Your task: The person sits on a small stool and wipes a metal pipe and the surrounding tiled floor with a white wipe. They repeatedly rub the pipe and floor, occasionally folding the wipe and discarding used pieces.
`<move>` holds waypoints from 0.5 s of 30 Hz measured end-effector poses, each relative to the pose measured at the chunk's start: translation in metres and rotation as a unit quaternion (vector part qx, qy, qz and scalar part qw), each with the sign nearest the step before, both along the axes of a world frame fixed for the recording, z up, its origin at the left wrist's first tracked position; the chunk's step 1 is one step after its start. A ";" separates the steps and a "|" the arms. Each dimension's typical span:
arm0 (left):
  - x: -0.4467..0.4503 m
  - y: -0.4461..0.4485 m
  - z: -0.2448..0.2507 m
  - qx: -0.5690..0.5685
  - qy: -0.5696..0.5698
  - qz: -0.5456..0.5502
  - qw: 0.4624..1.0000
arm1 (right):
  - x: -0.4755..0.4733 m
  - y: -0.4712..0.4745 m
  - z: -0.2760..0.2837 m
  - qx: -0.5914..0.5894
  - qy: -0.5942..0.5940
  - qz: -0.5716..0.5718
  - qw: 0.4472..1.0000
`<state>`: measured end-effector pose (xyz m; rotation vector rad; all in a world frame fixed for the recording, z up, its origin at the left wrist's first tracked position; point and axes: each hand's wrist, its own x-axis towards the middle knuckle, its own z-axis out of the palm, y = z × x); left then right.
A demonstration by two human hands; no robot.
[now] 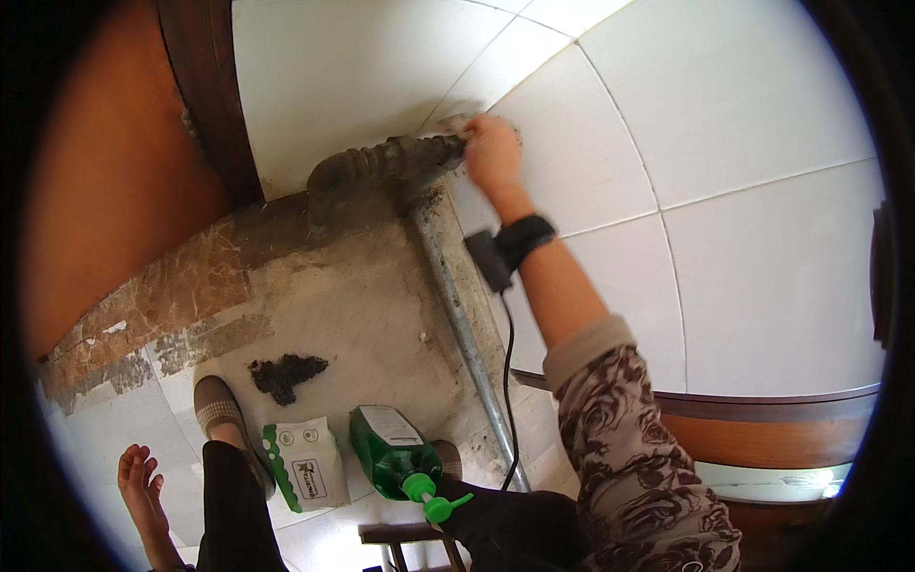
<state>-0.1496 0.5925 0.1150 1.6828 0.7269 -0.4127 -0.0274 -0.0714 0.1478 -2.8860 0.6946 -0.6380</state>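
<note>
My right hand [495, 154], blurred, is at the wall end of a dirty, dark grey drain pipe [386, 161], its fingers curled. A pale, smeared patch shows beside its fingertips; whether it is a cloth in the hand or part of the wall is unclear. The pipe is grimy, with ribbed joints and an elbow at its left end. Low at the left, my left hand [141, 480] hangs in the air with its fingers apart and nothing in it. A black wrist strap [525, 239] with a boxy device and a cable is on my right wrist.
A grey metal pipe [465, 336] runs along the floor. By my feet stand a pack of wipes [306, 465] and a green pump bottle [389, 447]. Black sludge [286, 375] lies on the stained floor. White tiled walls [758, 286] meet in the corner; a wooden stool [404, 535] is below.
</note>
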 end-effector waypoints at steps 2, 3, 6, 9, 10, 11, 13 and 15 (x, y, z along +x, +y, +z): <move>-0.003 0.001 0.003 0.000 0.001 0.015 1.000 | 0.006 -0.014 0.003 0.018 -0.007 0.029 0.999; -0.004 0.001 0.004 -0.006 0.008 0.024 1.000 | 0.007 -0.017 0.002 -0.008 0.009 0.006 1.000; -0.004 -0.003 0.002 -0.021 0.020 0.041 0.999 | -0.005 0.001 -0.017 0.012 -0.053 0.050 0.997; -0.001 -0.005 0.000 -0.027 0.010 0.023 0.999 | -0.018 0.017 -0.027 0.081 -0.126 0.078 0.986; -0.001 -0.004 0.000 -0.046 -0.010 0.003 0.999 | -0.019 0.014 -0.025 0.063 -0.112 0.080 0.988; -0.002 -0.003 0.001 -0.025 0.006 0.019 0.999 | -0.019 0.012 -0.024 0.037 -0.138 0.069 0.987; -0.004 0.000 0.004 -0.017 0.011 0.027 0.999 | -0.010 -0.005 -0.017 0.038 -0.119 0.011 0.992; -0.007 0.000 0.006 -0.011 0.022 0.052 0.998 | -0.007 -0.013 -0.022 0.013 -0.121 0.009 0.993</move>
